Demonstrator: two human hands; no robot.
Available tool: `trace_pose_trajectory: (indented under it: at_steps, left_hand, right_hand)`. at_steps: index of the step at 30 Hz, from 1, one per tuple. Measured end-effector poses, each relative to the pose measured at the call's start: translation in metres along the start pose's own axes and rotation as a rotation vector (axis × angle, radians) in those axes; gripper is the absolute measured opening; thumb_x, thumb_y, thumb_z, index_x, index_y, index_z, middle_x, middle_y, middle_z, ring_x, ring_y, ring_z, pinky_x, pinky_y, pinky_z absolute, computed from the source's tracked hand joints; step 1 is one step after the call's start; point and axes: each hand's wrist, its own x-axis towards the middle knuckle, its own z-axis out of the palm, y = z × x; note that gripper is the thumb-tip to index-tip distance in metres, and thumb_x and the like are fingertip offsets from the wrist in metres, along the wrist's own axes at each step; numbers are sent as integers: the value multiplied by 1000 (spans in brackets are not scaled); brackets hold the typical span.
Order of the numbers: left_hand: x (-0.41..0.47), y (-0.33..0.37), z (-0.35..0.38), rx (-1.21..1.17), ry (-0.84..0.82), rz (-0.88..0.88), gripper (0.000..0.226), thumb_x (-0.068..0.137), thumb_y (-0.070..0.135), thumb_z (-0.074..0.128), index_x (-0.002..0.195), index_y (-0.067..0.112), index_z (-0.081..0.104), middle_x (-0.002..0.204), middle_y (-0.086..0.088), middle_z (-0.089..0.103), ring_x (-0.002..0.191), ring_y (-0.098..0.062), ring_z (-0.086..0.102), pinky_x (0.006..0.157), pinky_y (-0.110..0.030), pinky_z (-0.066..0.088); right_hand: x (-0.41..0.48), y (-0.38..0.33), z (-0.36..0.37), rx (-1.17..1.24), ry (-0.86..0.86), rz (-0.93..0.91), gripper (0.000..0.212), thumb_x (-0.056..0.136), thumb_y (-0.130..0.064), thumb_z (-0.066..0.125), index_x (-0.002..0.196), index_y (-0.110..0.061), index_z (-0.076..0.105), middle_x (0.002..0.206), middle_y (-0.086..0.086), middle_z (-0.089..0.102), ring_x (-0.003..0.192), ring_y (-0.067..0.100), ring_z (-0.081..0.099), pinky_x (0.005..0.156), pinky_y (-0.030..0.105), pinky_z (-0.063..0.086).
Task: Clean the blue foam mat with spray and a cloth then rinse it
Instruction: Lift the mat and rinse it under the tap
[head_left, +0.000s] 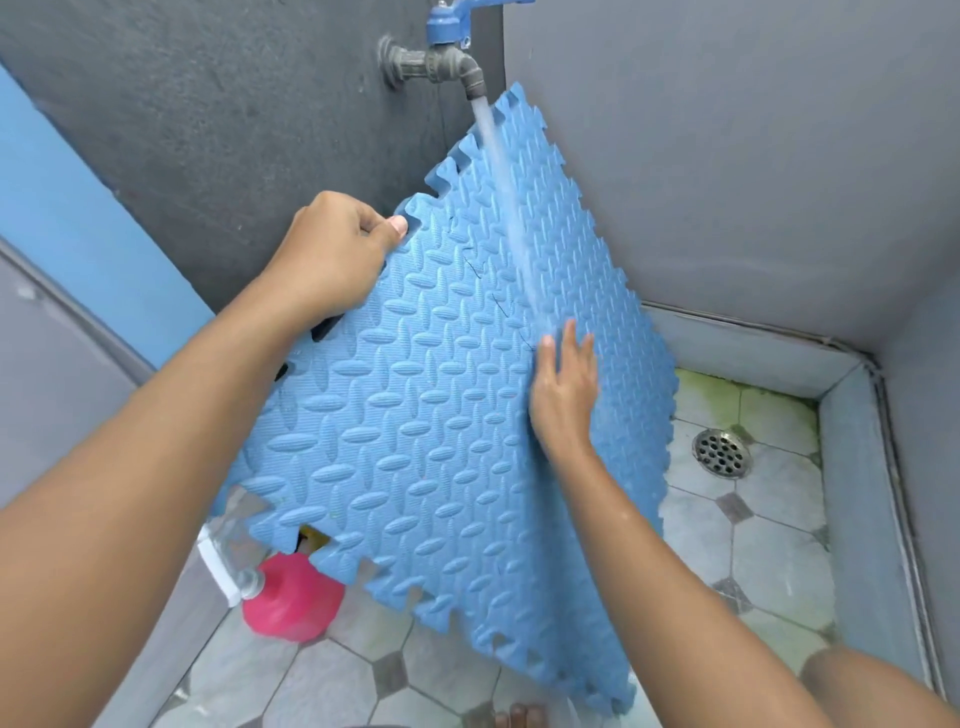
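Rinsing was the step in hand: the blue interlocking foam mat with its embossed oval pattern (415, 415) hung tilted under the grey metal wall tap with a blue handle (447, 62), and the stream of running water (506, 197) struck its upper face. The left hand (332, 254) was clamped on the mat's toothed upper-left edge, thumb on the front and fingers curled behind, while the right hand (563, 389) lay flat and spread on the wet face just below where the stream landed, gripping nothing. To do this well, the mat likely needed to stay tilted so the runoff went toward the round steel floor drain (722, 452), with the flat palm sweeping downward and the mat shifted sideways until every part had passed under the stream. Counted: one mat, one tap, one stream, one drain, and one pink plastic bottle (293, 597) standing on the tiled floor (769, 561) beneath the mat's lower-left corner. No cloth showed.
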Motion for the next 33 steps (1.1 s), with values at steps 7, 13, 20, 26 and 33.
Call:
trace_pose_trajectory:
  at_steps: [7, 13, 20, 26, 33]
  left_hand:
    - [5, -1, 1, 40, 19, 18, 43, 105, 38, 55, 91, 2, 73, 72, -11, 59, 62, -22, 45, 58, -31, 38]
    - [6, -4, 3, 45, 3, 59, 32, 106, 38, 54, 87, 19, 71, 74, -13, 63, 64, -24, 51, 58, -28, 40]
    - [7, 1, 0, 20, -5, 40, 32, 106, 38, 54, 90, 17, 72, 77, -19, 67, 65, -25, 53, 57, -27, 40]
    - [3, 4, 2, -7, -11, 4, 33, 106, 38, 55, 98, 12, 75, 77, -11, 69, 61, -20, 55, 55, -27, 39]
    - [0, 4, -1, -36, -25, 3, 34, 105, 38, 56, 103, 11, 76, 83, -15, 74, 81, -34, 70, 59, -24, 44]
  right_hand:
    - [-96, -93, 35, -31, -172, -554, 62, 103, -48, 30, 159, -27, 13, 168, 3, -3, 153, 18, -12, 122, 51, -6]
    - [-101, 59, 3, -313, -303, -790, 61, 103, -53, 34, 157, -38, 11, 168, -2, 5, 154, 25, 0, 123, 50, 0]
    - [18, 100, -82, -315, -336, 223, 66, 103, -52, 36, 158, -19, 20, 163, 7, 24, 150, 26, 24, 120, 42, 20]
    - [84, -150, -106, 117, -248, -80, 58, 93, -64, 49, 86, -10, 69, 72, 8, 66, 64, 21, 66, 66, 39, 56]
    - [94, -313, -103, -183, -359, -178, 72, 83, -86, 27, 81, -19, 55, 73, -3, 50, 61, 19, 44, 62, 33, 34]
